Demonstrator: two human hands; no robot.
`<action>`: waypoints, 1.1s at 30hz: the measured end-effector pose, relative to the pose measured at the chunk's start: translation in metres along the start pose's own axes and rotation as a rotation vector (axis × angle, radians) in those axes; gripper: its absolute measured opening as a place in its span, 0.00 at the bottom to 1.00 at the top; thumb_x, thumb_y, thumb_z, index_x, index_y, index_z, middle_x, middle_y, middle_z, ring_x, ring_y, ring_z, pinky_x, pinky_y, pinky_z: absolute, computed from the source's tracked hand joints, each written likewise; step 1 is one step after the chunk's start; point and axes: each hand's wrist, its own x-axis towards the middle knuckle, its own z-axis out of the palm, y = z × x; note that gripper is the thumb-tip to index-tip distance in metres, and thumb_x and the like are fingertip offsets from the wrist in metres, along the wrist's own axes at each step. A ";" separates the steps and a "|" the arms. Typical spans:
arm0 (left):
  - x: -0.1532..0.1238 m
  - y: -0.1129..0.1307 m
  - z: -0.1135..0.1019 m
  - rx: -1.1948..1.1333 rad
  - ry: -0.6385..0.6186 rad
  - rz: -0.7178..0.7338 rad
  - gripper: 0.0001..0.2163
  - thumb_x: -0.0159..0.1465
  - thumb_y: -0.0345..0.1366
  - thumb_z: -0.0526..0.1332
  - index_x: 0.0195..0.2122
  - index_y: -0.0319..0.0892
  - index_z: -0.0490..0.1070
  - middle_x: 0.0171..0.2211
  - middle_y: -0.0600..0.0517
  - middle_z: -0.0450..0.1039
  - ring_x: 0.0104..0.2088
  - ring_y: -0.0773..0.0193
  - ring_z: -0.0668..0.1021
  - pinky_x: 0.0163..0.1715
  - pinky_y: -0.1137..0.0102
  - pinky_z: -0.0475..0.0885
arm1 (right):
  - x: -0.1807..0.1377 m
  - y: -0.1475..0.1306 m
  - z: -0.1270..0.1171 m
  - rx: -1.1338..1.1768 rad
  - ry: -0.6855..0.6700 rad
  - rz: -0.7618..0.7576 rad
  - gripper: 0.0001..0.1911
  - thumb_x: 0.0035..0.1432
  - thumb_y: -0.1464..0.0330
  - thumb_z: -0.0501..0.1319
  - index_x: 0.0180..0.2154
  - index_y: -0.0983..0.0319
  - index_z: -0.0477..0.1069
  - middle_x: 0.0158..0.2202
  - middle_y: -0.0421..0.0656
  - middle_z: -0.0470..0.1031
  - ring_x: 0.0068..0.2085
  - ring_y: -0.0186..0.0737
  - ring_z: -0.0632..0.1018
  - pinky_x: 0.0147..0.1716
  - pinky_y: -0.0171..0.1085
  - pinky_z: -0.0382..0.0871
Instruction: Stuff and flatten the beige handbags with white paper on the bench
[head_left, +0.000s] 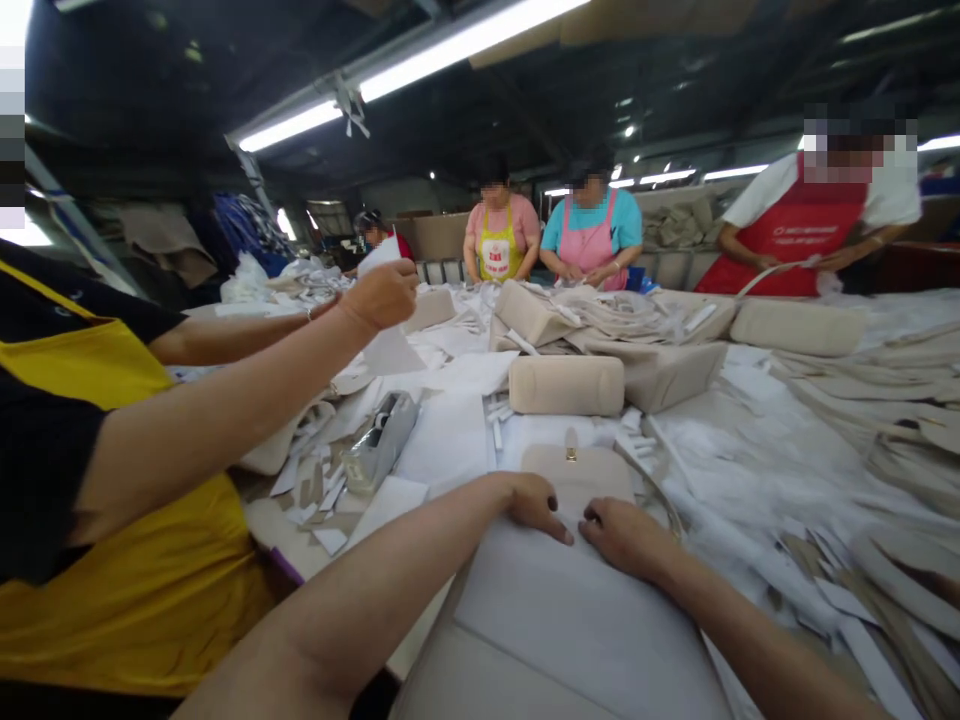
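A beige handbag (540, 470) with a small gold clasp on its flap lies in front of me. Over its nearer part is spread a white sheet (577, 620). My left hand (536, 505) is at the sheet's far edge, its thumb stretched along the surface and its other fingers curled under. Close by on the right, my right hand (626, 535) is closed at the same edge with bent fingers. A small gap separates the two hands. Their undersides are hidden, so the exact grip on the sheet is hard to see.
Beige bags (566, 385) stand beyond, amid white paper and scraps. A tape dispenser (382, 440) sits to the left. A co-worker's arm (247, 410) reaches in from the left, with paper in hand. Straps and plastic wrap (735, 450) cover the right side. Other workers stand across the table.
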 end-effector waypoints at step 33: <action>0.002 -0.029 -0.004 -0.143 -0.112 0.113 0.38 0.44 0.65 0.58 0.51 0.45 0.64 0.51 0.47 0.68 0.49 0.55 0.71 0.49 0.64 0.66 | 0.012 0.028 -0.020 0.098 -0.200 -0.020 0.32 0.60 0.53 0.38 0.26 0.63 0.73 0.33 0.52 0.77 0.37 0.46 0.75 0.39 0.40 0.63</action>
